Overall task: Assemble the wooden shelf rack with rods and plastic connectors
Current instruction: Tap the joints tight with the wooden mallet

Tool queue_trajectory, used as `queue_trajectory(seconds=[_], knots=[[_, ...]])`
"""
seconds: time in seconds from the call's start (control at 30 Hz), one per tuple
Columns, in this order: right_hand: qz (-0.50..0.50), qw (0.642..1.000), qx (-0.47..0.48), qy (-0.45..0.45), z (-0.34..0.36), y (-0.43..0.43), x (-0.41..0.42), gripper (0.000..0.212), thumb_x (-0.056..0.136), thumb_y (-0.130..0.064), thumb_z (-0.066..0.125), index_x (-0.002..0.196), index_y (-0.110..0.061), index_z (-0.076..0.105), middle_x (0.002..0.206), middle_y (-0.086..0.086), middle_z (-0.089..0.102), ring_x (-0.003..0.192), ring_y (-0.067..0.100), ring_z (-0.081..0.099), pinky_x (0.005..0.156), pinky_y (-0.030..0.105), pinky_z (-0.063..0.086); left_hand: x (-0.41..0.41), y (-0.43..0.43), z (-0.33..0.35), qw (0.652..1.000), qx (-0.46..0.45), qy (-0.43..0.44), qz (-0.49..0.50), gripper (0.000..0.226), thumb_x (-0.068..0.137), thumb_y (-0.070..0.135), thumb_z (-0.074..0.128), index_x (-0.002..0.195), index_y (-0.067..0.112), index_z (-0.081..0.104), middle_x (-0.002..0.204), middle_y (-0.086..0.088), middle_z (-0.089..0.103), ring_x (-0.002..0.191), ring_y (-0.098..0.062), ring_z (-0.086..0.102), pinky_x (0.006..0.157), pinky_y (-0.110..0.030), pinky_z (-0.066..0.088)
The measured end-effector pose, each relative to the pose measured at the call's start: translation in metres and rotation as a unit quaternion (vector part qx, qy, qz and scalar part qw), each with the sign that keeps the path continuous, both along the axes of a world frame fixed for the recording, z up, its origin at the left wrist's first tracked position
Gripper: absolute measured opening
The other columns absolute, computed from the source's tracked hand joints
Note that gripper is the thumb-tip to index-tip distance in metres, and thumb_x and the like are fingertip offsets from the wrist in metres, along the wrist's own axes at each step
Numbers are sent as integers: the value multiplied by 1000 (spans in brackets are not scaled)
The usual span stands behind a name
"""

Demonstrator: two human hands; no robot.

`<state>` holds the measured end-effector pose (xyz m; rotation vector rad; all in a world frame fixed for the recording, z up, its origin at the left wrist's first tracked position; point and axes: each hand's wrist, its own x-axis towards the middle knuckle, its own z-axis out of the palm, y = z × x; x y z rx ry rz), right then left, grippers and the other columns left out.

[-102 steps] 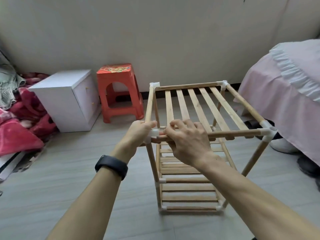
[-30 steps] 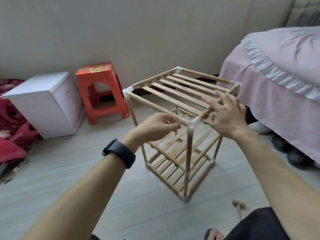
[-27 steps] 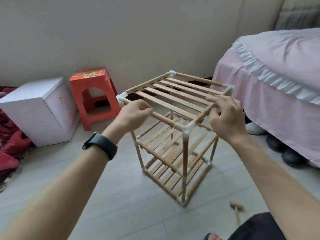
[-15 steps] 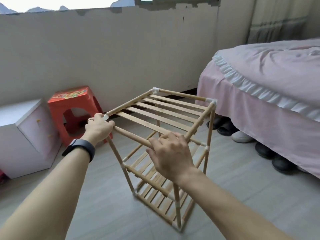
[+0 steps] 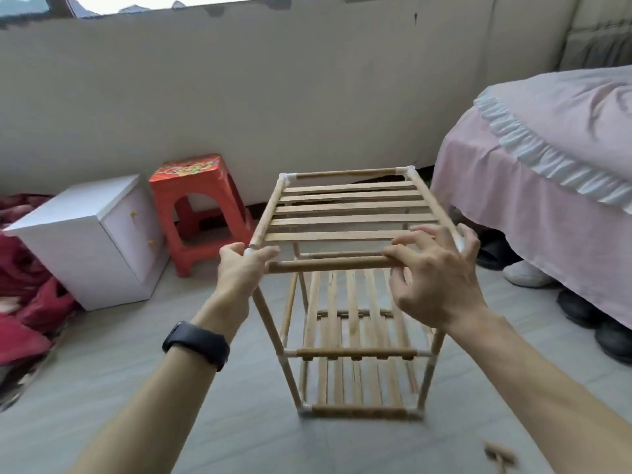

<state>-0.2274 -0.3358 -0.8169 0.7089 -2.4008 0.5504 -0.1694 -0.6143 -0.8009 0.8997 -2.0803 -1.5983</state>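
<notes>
The wooden shelf rack [image 5: 345, 220] stands upright on the floor with three slatted tiers, its rods joined by white plastic connectors at the corners. My left hand [image 5: 241, 268] grips the near left top corner, with the thumb over the end of the front rod [image 5: 328, 264]. At the near right top corner my right hand [image 5: 434, 278] has its fingers spread. Its thumb lies on the front rod and its fingers reach over the corner connector [image 5: 460, 243].
A red plastic stool [image 5: 195, 200] and a white cabinet [image 5: 85, 234] stand left of the rack by the wall. A pink-covered bed [image 5: 547, 159] is close on the right, with shoes [image 5: 526, 273] under it. Red bedding [image 5: 24, 302] lies far left. A small wooden mallet [image 5: 500, 457] lies on the floor.
The rack has turned so that its front rod faces me squarely. My right hand has left the middle of that rod for the right corner and spread its fingers. My left hand stays at the left corner.
</notes>
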Motion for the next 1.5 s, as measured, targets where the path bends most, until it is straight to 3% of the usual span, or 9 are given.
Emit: queue_trajectory(seconds=[0.13,0.23,0.3,0.47,0.63,0.87,1.07,1.23,1.5], knots=[[62,994,47,-71,1,-37,26,41,83,-38,57,122,-31,67,122,-5,65,125,21,50,115,59,15,16,25,5,994,91,19,-54,36,99,51,51,111,18,60,85,-2,78,63,-14,72,48,-25,50],[118,988,64,-78,0,-61,47,49,87,-56,52,128,-29,61,120,-3,66,119,20,55,114,56,19,22,24,6,972,219,4,-89,38,98,52,50,105,16,60,83,-1,74,51,-13,66,54,-27,49],[134,987,50,-66,3,-76,57,58,87,-71,41,123,-31,63,116,-4,66,112,20,58,107,50,25,25,16,2,956,260,-5,-136,39,94,52,54,106,15,60,78,3,73,58,-13,63,61,-29,47],[114,988,88,-50,1,-102,67,78,82,-86,23,125,-33,60,114,-6,64,109,18,56,99,44,28,29,-2,-10,935,296,56,-185,26,87,45,70,97,21,65,96,5,69,79,-16,72,57,-26,48],[87,995,58,-2,-7,-116,61,75,82,-89,28,96,-25,63,89,-4,63,86,19,55,83,41,31,30,-15,-16,913,338,81,-215,23,82,40,77,92,19,75,87,5,67,69,-13,66,58,-26,51],[112,991,3,74,-16,-101,42,63,84,-82,42,67,-22,52,64,-4,55,65,19,49,73,38,33,32,-19,-17,903,301,82,-294,35,84,32,78,114,19,65,98,0,70,91,-20,64,71,-32,55],[144,987,-6,76,-15,-70,22,59,78,-79,47,64,-22,47,66,-3,52,72,19,46,78,41,34,26,7,-20,878,320,114,-338,52,83,18,76,128,18,51,103,-1,72,72,-11,54,73,-29,49],[147,986,-27,70,-19,-54,16,54,76,-72,51,66,-19,48,69,-2,51,79,20,46,80,42,31,21,32,-20,865,364,116,-324,59,82,17,73,137,21,52,96,0,67,72,-14,49,74,-31,43],[168,982,-52,67,-21,-30,5,49,75,-66,56,65,-18,46,69,-3,47,79,17,40,81,35,28,20,49,-34,815,406,150,-386,36,87,5,66,113,27,54,115,3,70,91,-15,64,80,-32,43]])
